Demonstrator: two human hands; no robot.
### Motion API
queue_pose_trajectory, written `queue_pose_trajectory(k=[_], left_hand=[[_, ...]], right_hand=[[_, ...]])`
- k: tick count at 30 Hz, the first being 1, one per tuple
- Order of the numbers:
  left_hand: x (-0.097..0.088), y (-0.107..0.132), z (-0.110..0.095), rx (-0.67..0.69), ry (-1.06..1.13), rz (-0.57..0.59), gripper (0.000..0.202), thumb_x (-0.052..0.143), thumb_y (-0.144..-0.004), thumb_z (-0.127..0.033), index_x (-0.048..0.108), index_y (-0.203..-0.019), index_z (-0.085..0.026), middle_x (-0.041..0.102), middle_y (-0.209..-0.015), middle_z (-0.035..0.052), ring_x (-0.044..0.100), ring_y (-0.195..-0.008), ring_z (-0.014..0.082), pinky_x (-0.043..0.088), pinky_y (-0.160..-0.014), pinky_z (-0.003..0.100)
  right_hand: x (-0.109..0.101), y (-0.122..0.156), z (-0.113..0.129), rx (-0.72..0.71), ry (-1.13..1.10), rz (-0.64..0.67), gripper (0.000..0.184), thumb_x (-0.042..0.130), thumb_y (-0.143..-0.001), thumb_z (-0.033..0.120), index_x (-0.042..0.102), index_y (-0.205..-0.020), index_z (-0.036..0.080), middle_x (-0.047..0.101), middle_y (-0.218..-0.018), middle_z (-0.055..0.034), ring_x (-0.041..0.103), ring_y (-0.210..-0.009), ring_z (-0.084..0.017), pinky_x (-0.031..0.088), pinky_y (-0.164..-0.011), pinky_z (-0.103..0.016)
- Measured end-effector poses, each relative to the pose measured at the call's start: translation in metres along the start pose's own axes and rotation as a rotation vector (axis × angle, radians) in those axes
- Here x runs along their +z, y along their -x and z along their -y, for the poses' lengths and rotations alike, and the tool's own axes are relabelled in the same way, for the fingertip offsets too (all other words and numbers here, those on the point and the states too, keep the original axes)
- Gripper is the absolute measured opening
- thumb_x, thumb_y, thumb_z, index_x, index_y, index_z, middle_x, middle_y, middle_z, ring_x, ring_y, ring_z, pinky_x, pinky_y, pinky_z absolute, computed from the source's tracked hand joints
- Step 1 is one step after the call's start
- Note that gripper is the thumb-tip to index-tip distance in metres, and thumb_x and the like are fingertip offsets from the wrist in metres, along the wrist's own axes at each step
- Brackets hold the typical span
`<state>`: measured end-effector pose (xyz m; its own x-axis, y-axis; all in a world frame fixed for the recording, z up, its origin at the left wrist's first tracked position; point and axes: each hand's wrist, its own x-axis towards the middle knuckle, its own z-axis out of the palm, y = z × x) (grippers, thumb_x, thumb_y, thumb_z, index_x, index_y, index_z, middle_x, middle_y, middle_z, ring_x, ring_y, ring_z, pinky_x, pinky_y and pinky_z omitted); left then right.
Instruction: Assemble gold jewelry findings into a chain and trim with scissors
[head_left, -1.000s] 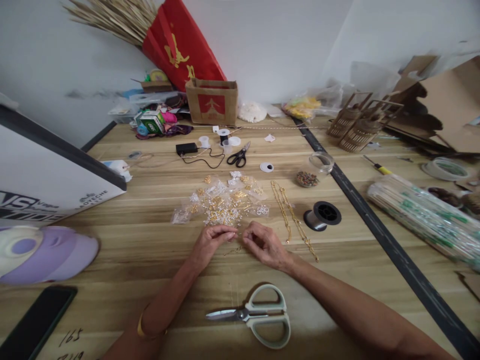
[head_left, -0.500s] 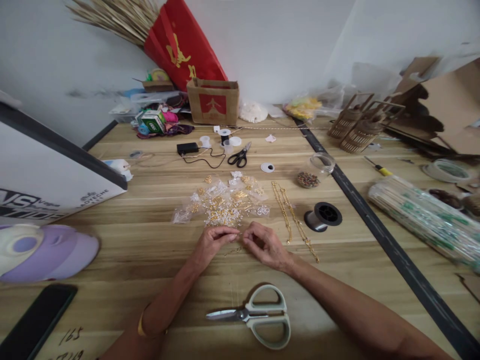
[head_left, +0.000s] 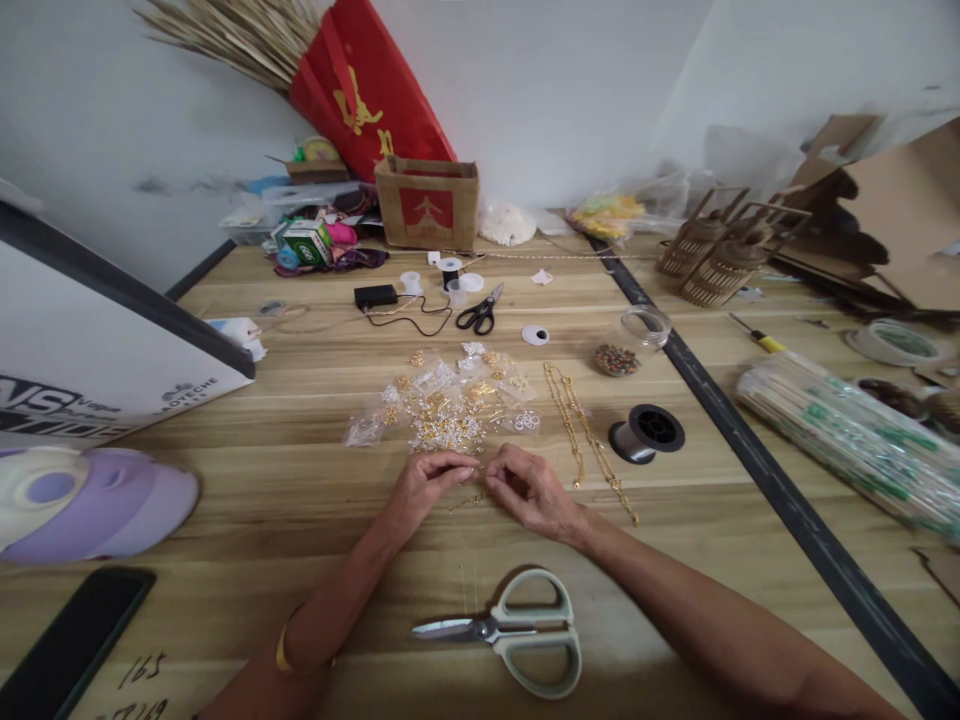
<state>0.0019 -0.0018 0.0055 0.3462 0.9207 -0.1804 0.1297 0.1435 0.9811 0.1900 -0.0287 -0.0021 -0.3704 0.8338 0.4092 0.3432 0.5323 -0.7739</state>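
Observation:
My left hand (head_left: 429, 487) and my right hand (head_left: 529, 490) face each other over the table, fingertips a small gap apart. Each is closed in a pinch; what sits between the fingers is too small to name. Under the gap lies a short beaded strand (head_left: 466, 503), thin and gold-coloured. Just beyond my fingers spreads a heap of clear and gold beads (head_left: 448, 425) with small plastic bags. A gold chain (head_left: 570, 425) lies to the right of my right hand, beside a spool of clear line (head_left: 646, 434). Closer to me rest large pale-handled scissors (head_left: 510, 632).
Black-handled scissors (head_left: 480, 310), a black adapter (head_left: 375, 297) and a jar of mixed beads (head_left: 617, 358) stand farther back. A phone (head_left: 71, 640) and a purple-and-white object (head_left: 105, 505) lie at left. Wrapped sticks (head_left: 847, 430) lie at right, past a black strip (head_left: 742, 460).

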Motion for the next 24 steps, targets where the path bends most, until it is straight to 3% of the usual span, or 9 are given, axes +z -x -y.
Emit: queue_pose_trajectory(k=[24], left_hand=[[0.0006, -0.0006, 0.0002, 0.017, 0.025, 0.01, 0.013, 0.068, -0.068, -0.022, 0.073, -0.079, -0.016, 0.072, -0.077, 0.0024, 0.063, -0.073, 0.016, 0.048, -0.072, 0.026]], right_hand=[[0.0016, 0.0013, -0.0025, -0.002, 0.002, -0.017, 0.008, 0.048, -0.087, 0.019, 0.054, -0.081, 0.017, 0.051, -0.069, -0.0008, 0.045, -0.059, -0.011, 0.036, -0.053, -0.023]])
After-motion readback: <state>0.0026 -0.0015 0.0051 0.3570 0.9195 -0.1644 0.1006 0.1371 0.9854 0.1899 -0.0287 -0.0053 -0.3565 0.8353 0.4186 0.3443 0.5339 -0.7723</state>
